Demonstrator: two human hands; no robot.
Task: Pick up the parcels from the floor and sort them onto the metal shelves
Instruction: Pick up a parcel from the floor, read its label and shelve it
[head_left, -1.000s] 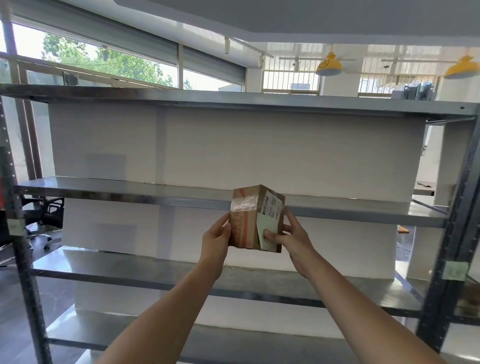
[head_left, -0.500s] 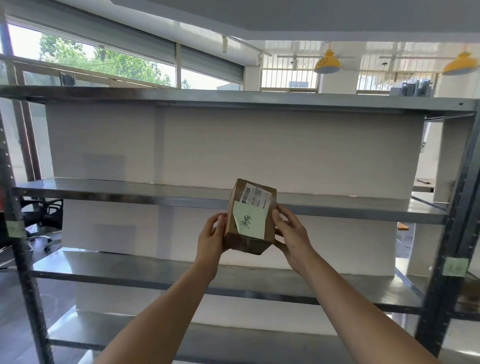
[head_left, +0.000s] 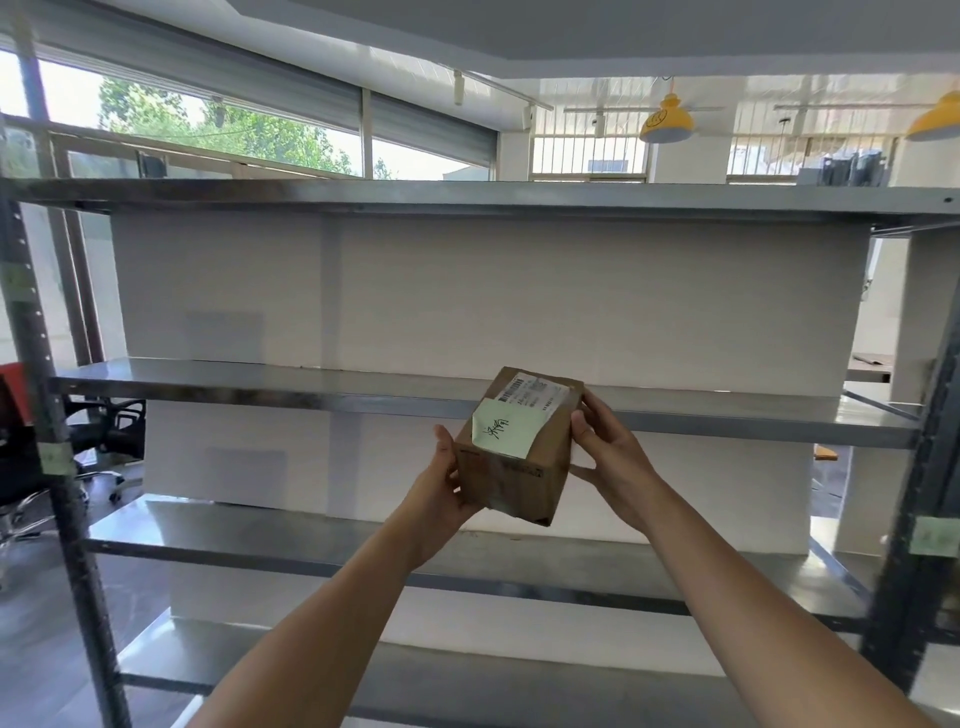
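Observation:
A small brown cardboard parcel (head_left: 517, 467) with a white shipping label and a pale green handwritten note is held in the air in front of the metal shelves (head_left: 260, 384). My left hand (head_left: 441, 483) grips its left side and underside. My right hand (head_left: 608, 457) holds its right side, thumb near the top edge. The parcel hangs tilted, just below the front lip of the second shelf from the top and above the third shelf (head_left: 260, 540).
Dark steel uprights stand at the left (head_left: 47, 415) and right (head_left: 914, 519) with green tags. A white wall panel backs the shelves. Office chairs (head_left: 98, 436) stand behind the left upright. Yellow lamps (head_left: 666, 124) hang at the back.
I have turned the parcel in both hands so its labelled face points up towards me, and shifted it slightly right. My hands have regripped its sides.

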